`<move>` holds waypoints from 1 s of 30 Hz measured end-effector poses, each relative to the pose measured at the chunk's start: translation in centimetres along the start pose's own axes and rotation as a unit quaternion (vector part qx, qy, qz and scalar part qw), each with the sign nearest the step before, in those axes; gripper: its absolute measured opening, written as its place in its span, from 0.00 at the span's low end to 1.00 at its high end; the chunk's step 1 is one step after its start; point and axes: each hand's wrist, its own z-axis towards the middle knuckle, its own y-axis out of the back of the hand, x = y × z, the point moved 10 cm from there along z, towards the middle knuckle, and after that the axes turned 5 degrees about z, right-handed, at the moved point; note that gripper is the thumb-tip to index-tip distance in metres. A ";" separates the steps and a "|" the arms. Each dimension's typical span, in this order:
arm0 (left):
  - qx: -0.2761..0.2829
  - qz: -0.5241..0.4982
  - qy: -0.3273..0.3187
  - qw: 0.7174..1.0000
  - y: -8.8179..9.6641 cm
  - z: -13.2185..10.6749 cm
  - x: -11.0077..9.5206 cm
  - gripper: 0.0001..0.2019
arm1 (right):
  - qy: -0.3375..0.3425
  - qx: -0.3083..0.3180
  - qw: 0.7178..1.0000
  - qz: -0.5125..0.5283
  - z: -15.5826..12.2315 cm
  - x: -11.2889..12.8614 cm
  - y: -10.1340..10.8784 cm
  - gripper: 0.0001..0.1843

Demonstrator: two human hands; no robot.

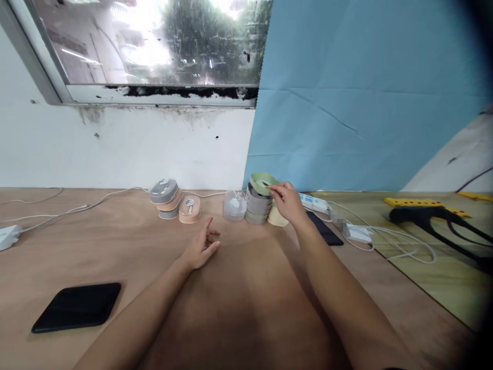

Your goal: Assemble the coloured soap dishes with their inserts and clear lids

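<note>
My right hand [288, 203] pinches the rim of a small green open container [262, 180], which is tilted at the top of a stack of grey containers [259, 201]. Beside the stack, partly behind that hand, is a cream container [278, 217]. To the left of the stack are clear plastic covers [234, 206]. My left hand [202, 245] rests over the table with fingers apart and nothing in it. Just beyond its fingertips stands an orange lidded box [190, 209]. Next to that is a pile of lidded boxes with a grey one [164, 191] on top.
A black phone-like slab [77, 307] lies at the front left. White cables and a plug [10, 236] run along the back left. On the right are a dark flat device [325, 228], a power strip [315, 202], an adapter [359, 234] and a black frame-like object [431, 226].
</note>
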 end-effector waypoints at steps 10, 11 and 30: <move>0.003 0.028 0.006 1.000 0.0 0.0 0.0 0.40 | 0.004 0.023 1.000 -0.003 -0.3 1.0 -1.5 0.16; 0.001 0.023 0.007 1.000 0.0 0.0 0.0 0.40 | 0.002 0.023 1.000 -0.004 -0.3 1.0 -1.6 0.16; -0.003 0.074 0.002 0.997 0.0 0.0 -0.4 0.36 | 0.012 0.021 0.997 -0.067 -0.6 1.0 -1.5 0.15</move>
